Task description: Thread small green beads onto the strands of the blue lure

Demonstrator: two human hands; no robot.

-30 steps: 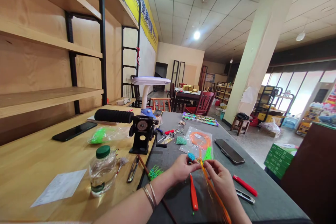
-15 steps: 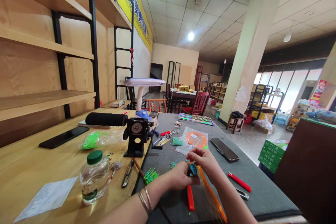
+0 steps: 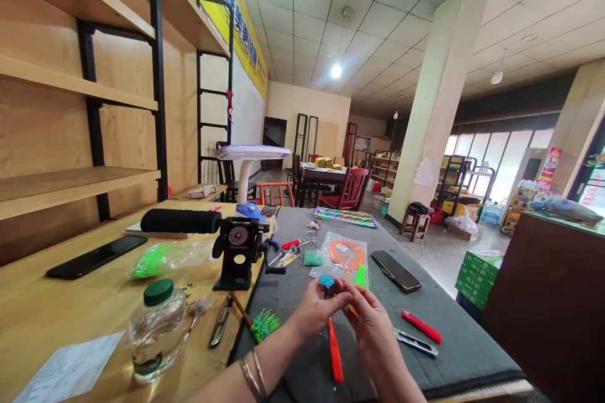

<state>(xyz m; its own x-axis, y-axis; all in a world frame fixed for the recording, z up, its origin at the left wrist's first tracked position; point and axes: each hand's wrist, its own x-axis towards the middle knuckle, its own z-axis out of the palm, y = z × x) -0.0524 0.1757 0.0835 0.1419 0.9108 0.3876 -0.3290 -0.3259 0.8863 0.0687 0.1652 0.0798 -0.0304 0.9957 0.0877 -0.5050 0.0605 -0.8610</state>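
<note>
My left hand (image 3: 312, 312) is closed around a dark stem topped by a round cluster of small blue bead-like tips (image 3: 326, 281). Right beside it, my right hand (image 3: 373, 318) has its thumb and fingers pinched together, touching the left thumb. A bit of orange strand (image 3: 352, 310) shows between the two hands; whatever the right fingertips pinch is hidden. On the dark mat below lies a tool with an orange-red handle (image 3: 335, 356). Left of my hands rests a brown stick with a bushy head of green and blue strands (image 3: 265, 325).
Around the hands lie a bag with an orange coil (image 3: 345, 252), green strands (image 3: 361, 277), a phone (image 3: 396, 269), a red rod (image 3: 421, 327) and metal snips (image 3: 416, 343). A black cranked device (image 3: 236, 255) and a water-filled jar (image 3: 158, 330) stand to the left.
My right hand has come down against the left, and the long orange strands that hung beside it are mostly out of sight. The blue cluster now points upward. The view has shifted slightly right.
</note>
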